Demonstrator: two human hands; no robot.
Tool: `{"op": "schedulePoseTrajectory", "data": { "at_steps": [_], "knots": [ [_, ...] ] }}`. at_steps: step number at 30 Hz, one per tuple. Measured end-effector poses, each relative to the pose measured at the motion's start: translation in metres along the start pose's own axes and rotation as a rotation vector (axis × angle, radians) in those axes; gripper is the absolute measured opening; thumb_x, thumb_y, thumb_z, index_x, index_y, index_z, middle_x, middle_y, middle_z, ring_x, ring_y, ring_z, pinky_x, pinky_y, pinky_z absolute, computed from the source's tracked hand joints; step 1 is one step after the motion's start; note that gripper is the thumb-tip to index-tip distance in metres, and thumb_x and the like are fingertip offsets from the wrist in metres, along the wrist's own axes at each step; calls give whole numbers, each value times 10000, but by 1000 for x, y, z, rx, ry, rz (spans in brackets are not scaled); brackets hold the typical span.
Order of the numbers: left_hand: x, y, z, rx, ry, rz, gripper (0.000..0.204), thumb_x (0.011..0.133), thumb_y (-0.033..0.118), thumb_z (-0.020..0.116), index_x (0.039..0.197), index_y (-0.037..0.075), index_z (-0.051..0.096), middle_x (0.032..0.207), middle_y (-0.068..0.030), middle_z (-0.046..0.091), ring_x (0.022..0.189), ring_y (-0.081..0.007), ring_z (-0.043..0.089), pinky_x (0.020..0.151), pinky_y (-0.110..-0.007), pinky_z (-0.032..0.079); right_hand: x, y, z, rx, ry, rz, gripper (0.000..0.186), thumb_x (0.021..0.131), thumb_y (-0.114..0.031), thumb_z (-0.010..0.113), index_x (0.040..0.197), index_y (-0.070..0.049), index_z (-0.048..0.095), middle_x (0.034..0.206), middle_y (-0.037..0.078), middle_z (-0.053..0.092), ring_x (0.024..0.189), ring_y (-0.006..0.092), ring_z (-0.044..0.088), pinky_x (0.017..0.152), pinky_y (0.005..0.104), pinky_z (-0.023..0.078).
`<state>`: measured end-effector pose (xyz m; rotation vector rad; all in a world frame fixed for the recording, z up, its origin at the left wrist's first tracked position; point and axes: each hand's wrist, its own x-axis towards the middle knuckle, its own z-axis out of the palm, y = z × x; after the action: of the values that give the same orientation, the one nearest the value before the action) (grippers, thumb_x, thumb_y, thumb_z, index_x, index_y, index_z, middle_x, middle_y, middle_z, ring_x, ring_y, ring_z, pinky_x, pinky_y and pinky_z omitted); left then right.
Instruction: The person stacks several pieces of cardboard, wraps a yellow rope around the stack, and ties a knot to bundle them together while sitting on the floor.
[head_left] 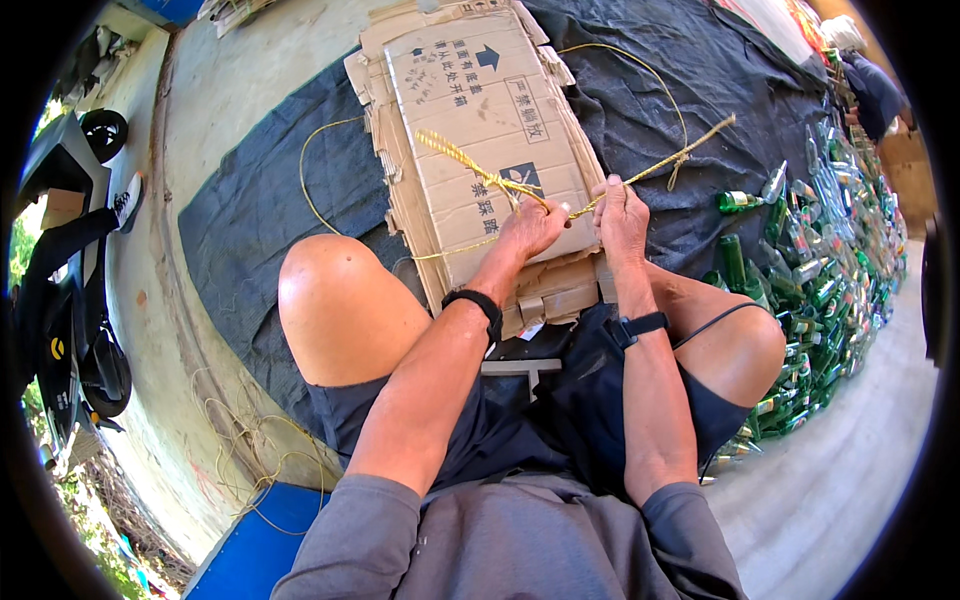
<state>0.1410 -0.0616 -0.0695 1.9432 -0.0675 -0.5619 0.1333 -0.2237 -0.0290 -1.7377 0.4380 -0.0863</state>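
Observation:
A stack of flattened cardboard (pixel 450 90) lies between my knees on a dark tarp, its top sheet printed. Yellow rope (pixel 455 150) crosses over it, knotted near the middle, with one doubled end pointing to the upper left. My left hand (pixel 533 228) is closed round the rope just beside that knot. Close to its right, my right hand (pixel 622 215) pinches the same rope, whose tail runs on to the upper right past a second small knot. Both hands are just above the cardboard's near part. Some of the rope inside my fingers is hidden.
Many green and clear glass bottles (pixel 800 300) are heaped at the right. The dark tarp (pixel 265 170) spreads under the cardboard. Loose rope (pixel 265 465) lies tangled at lower left near a blue panel (pixel 255 545). A parked motorbike (pixel 75 290) and another person's shoe (pixel 127 200) are far left.

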Motion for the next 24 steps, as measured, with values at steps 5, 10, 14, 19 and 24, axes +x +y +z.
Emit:
{"op": "schedulePoseTrajectory", "data": {
  "at_steps": [5, 10, 14, 19, 24],
  "knots": [
    [6, 13, -7, -20, -190, -39, 418, 936, 333, 473, 953, 51, 781, 865, -204, 741, 888, -347, 705, 884, -416, 537, -9, -21, -9, -150, 110, -215, 424, 1081, -327, 522, 870, 5, 681, 621, -1, 555, 567, 91, 547, 517, 280, 443],
    [7, 21, -7, -88, -261, -65, 383, 905, 285, 488, 923, 22, 765, 850, -191, 743, 850, -309, 703, 842, -413, 541, -31, -48, -19, 142, -7, -4, 422, 1080, -373, 515, 895, -23, 661, 601, -38, 478, 545, 67, 489, 461, 292, 410],
    [11, 11, -4, -153, -132, -65, 271, 913, 250, 605, 889, 12, 733, 686, -7, 619, 643, -120, 534, 628, -290, 455, -23, -33, -33, 838, 147, 524, 422, 1068, -414, 502, 810, -91, 586, 577, -54, 403, 453, 105, 394, 428, 262, 361],
    [13, 18, -13, -314, -69, -171, 173, 887, 184, 658, 807, 35, 692, 711, 29, 586, 675, -78, 491, 617, -273, 403, -6, 25, -60, 1000, -84, 950, 256, 1008, -244, 523, 785, -119, 531, 538, -60, 375, 425, 78, 395, 391, 239, 340],
    [13, 14, -14, -413, -77, -184, 158, 896, 180, 662, 816, 47, 689, 721, 35, 581, 691, -71, 487, 643, -256, 398, -18, 53, -34, 789, -255, 1170, 246, 985, -242, 546, 770, -127, 515, 534, -81, 356, 408, 57, 341, 373, 222, 288]
  ]
}}
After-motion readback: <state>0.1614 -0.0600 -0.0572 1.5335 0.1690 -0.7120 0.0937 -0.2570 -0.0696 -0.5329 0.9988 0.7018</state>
